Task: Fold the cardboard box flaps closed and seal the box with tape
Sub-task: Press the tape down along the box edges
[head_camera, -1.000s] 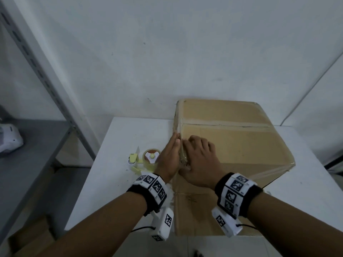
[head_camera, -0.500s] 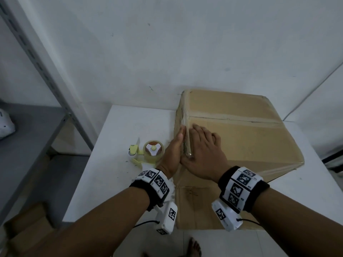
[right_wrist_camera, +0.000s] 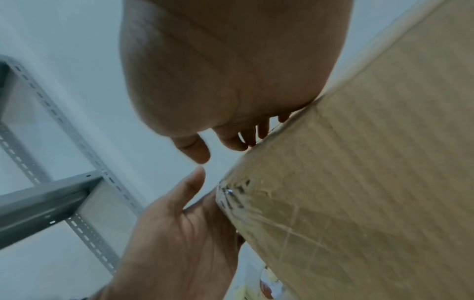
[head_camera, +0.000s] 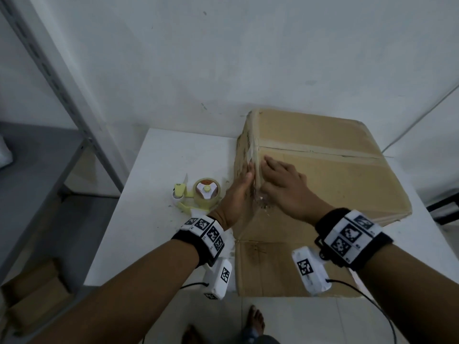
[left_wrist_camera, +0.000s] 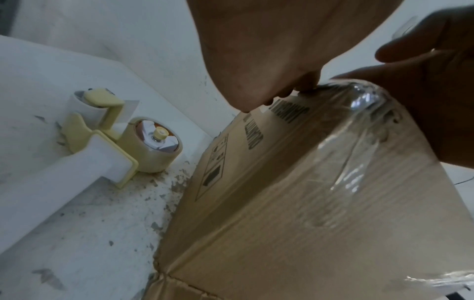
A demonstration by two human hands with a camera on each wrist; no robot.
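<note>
A brown cardboard box (head_camera: 323, 175) stands on the white table (head_camera: 154, 184) with its top flaps folded shut and a tape strip along the middle seam. Clear tape (left_wrist_camera: 354, 125) runs over the box's left top edge. My left hand (head_camera: 238, 192) lies flat against the box's left side with straight fingers pressing the tape. My right hand (head_camera: 283, 184) lies flat on the top face beside the same edge, fingers straight. A pale yellow tape dispenser (head_camera: 198, 194) with its roll lies on the table just left of my left hand.
A grey metal shelf frame (head_camera: 62, 95) stands to the left of the table, with cardboard pieces (head_camera: 32, 301) on the floor below it. The white wall is close behind the box. Bare feet (head_camera: 253, 321) show below the table's front edge.
Both hands have slid away from me along the box's left top edge, pressing the tape down. The head view has tilted down a little.
</note>
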